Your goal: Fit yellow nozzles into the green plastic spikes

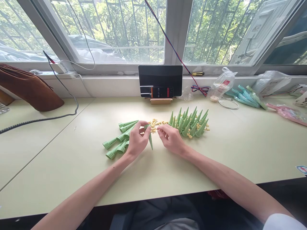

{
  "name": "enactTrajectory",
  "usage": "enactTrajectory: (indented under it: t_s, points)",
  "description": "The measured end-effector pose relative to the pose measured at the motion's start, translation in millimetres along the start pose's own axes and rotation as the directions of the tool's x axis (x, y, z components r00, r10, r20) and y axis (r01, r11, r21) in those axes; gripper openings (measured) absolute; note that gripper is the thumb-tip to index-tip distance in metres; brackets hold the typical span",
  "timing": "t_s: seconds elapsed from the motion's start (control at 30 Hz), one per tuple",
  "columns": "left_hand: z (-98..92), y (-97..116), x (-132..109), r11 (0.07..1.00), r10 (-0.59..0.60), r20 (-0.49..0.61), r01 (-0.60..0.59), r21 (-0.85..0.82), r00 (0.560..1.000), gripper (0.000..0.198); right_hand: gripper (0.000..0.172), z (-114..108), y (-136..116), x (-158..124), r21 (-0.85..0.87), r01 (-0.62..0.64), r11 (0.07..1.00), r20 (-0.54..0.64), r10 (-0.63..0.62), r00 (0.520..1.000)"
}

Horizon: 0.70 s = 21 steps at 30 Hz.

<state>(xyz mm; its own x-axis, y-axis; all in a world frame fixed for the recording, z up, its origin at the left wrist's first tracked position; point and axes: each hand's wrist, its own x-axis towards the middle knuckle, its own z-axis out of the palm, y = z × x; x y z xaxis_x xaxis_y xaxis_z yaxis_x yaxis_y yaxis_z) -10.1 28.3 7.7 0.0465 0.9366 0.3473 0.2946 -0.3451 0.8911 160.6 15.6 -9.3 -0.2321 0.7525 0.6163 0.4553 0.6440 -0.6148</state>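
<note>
Pinched in my left hand (138, 138) is a green watering spike (150, 142), its tip pointing down toward me and its wide end partly hidden by my fingers. Close by on the right, my right hand (173, 140) has its thumb and fingertips closed on a small yellow valve (156, 129), mostly covered by the fingers. Behind both hands lies a loose pile of yellow valves (153, 122). Several green spikes (112, 154) lie on their sides left of my left hand. Beyond my right hand, many spikes with yellow valves fitted (189, 123) stand in a cluster, tips up.
A phone (161, 92) showing a timer leans on a dark tablet (160, 75) at the back of the table (153, 182). Plastic bags (222, 84), a coiled white cable (229, 104) and turquoise packets (244, 96) lie back right. At left are a brown bag (31, 86) and black cord (48, 118).
</note>
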Motion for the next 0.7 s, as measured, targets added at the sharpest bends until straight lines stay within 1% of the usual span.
enactTrajectory:
  t_s: [0.17, 0.4, 0.7]
  points:
    - [0.0, -1.7, 0.7, 1.0, 0.005, 0.025, -0.004, -0.006, 1.0, 0.02, 0.012, 0.7, 1.3, -0.5, 0.0, -0.004, 1.0, 0.001, 0.004, 1.0]
    - [0.0, -2.8, -1.8, 0.991, 0.105, 0.071, -0.11, 0.075, 0.992, 0.016, 0.012, 1.3, 4.1, -0.2, 0.016, -0.006, 1.0, -0.014, 0.006, 1.0]
    - [0.1, -1.5, -2.1, 0.988, 0.12, 0.069, -0.125, 0.086, 0.99, 0.016, 0.013, 1.0, 3.7, 0.2, 0.016, -0.006, 1.0, 0.017, 0.006, 1.0]
